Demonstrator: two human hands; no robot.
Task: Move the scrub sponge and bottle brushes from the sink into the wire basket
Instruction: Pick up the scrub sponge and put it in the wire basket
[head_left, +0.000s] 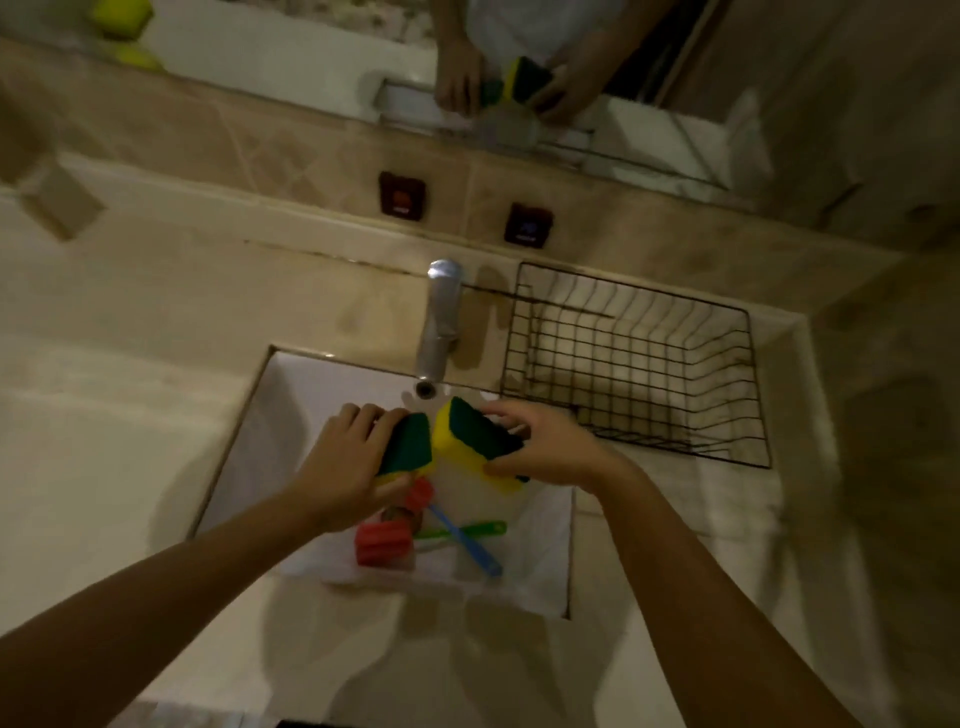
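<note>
My left hand grips a yellow scrub sponge with a green pad above the white sink. My right hand grips a second yellow-and-green sponge beside it; the two sponges almost touch. Below them in the sink lie bottle brushes: two red foam heads, a blue handle and a green handle. The dark wire basket stands on the counter to the right of the sink, with nothing visible in it.
A chrome faucet rises behind the sink, left of the basket. A mirror on the back wall reflects my hands and sponges. Two dark hooks are stuck on the tiles. A yellow-green sponge sits at top left.
</note>
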